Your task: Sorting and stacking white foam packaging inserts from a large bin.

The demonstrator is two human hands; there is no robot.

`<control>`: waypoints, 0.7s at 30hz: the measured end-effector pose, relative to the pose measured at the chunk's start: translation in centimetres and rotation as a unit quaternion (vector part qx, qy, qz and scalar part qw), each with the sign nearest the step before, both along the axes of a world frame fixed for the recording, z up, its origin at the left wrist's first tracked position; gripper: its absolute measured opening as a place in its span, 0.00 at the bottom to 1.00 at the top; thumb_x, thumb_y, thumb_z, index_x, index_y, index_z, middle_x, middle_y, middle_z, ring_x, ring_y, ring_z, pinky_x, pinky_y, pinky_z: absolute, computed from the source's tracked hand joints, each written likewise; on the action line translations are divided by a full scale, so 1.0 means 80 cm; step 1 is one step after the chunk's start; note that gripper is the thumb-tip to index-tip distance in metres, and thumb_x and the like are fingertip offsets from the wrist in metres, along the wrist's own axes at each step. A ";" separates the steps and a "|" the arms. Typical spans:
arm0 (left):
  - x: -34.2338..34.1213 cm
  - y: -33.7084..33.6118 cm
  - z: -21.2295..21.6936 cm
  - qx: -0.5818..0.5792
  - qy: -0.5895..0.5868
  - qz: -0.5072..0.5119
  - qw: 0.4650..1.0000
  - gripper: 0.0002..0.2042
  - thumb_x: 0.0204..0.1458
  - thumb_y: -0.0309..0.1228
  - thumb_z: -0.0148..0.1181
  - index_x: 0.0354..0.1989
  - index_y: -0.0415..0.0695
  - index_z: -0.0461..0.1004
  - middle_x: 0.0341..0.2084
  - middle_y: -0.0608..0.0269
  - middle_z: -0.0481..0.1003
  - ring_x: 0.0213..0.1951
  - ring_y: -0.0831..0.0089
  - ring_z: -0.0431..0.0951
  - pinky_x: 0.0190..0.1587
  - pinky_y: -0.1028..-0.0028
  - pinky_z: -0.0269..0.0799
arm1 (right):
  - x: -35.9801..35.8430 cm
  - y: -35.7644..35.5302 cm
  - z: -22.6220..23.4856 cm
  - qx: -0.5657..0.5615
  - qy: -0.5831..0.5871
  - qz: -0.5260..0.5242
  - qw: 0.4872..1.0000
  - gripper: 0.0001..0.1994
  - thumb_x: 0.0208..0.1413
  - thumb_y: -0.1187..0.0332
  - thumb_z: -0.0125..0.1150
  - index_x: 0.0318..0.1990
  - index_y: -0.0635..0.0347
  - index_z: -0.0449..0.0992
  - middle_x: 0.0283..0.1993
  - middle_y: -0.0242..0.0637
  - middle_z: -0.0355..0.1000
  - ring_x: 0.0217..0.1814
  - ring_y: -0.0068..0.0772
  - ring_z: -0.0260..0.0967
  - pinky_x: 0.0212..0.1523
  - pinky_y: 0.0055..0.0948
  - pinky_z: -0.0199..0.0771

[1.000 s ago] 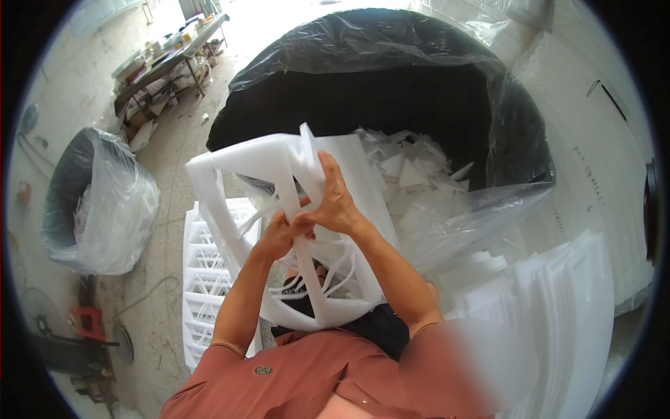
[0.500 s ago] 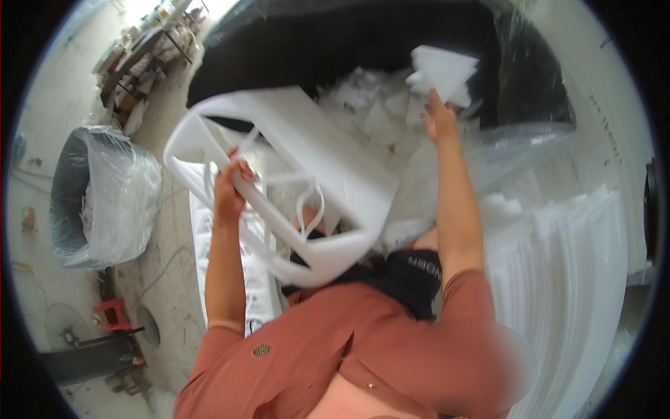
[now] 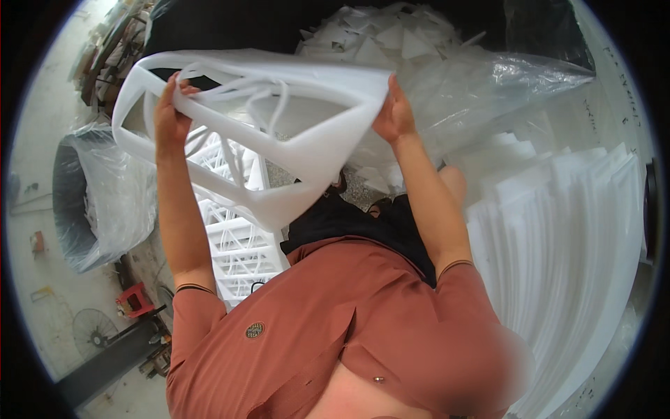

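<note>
A white foam sheet (image 3: 328, 146) with large triangular cut-outs is held up in front of me, bent and tilted, with thin loose strips dangling in its openings. My left hand (image 3: 173, 117) is closed around a bar of it near the far left end. At the right end, my right hand (image 3: 395, 113) grips the sheet's corner, thumb up along the edge. Below, partly hidden by the sheet and my left arm, lies a stack of similar cut-out white foam sheets (image 3: 244, 244).
Beyond the sheet, a heap of white foam offcuts (image 3: 391, 35) lies by clear plastic film (image 3: 488, 84). Upright white foam sheets (image 3: 551, 237) are packed at my right. To the left stand a plastic-lined bin (image 3: 105, 202), a red stool (image 3: 134, 300) and a fan (image 3: 94, 329).
My right hand has let go of the white foam offcuts over the heap and come back to grip the sheet's right end. The sheet has moved left and away with my left hand.
</note>
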State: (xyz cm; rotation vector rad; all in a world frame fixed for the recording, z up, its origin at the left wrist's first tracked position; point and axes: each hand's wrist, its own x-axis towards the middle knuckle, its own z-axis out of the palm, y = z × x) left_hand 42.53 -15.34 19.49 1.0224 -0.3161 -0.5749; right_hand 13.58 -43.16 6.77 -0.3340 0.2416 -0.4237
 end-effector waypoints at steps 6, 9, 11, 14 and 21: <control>0.033 0.030 0.013 0.033 0.036 0.033 0.998 0.09 0.59 0.30 0.55 0.39 0.37 0.65 0.28 0.63 0.67 0.32 0.74 0.70 0.43 0.73 0.69 | -0.029 -0.022 -0.075 0.003 0.005 0.077 0.997 0.28 0.63 0.48 0.46 0.56 0.67 0.63 0.56 0.48 0.67 0.59 0.46 0.64 0.62 0.48 0.62; 0.034 0.041 0.008 0.048 0.026 0.013 0.998 0.10 0.59 0.31 0.56 0.38 0.37 0.65 0.27 0.64 0.68 0.33 0.74 0.71 0.43 0.74 0.69 | -0.046 0.017 -0.179 0.037 0.195 0.163 0.966 0.21 0.63 0.54 0.50 0.52 0.65 0.69 0.50 0.46 0.71 0.57 0.44 0.66 0.57 0.47 0.68; 0.022 0.034 0.003 0.046 0.023 0.028 0.998 0.10 0.59 0.32 0.56 0.37 0.38 0.65 0.27 0.64 0.68 0.33 0.74 0.71 0.44 0.75 0.68 | -0.057 0.053 -0.241 -0.032 0.374 0.180 0.909 0.19 0.60 0.61 0.52 0.52 0.65 0.70 0.49 0.44 0.73 0.57 0.43 0.67 0.56 0.42 0.66; 0.013 0.047 0.005 0.070 0.047 0.006 0.996 0.09 0.60 0.31 0.54 0.39 0.39 0.65 0.28 0.64 0.67 0.33 0.75 0.70 0.43 0.76 0.67 | -0.063 0.087 -0.286 -0.223 0.393 0.194 0.871 0.23 0.61 0.55 0.46 0.60 0.55 0.66 0.60 0.42 0.65 0.65 0.46 0.58 0.60 0.48 0.58; -0.013 0.082 0.024 0.089 0.064 0.012 0.994 0.16 0.61 0.30 0.52 0.53 0.34 0.64 0.30 0.63 0.67 0.33 0.74 0.67 0.41 0.77 0.68 | -0.034 0.112 -0.331 -0.053 0.429 0.193 0.881 0.27 0.62 0.52 0.42 0.66 0.50 0.60 0.73 0.36 0.47 0.75 0.45 0.39 0.68 0.48 0.41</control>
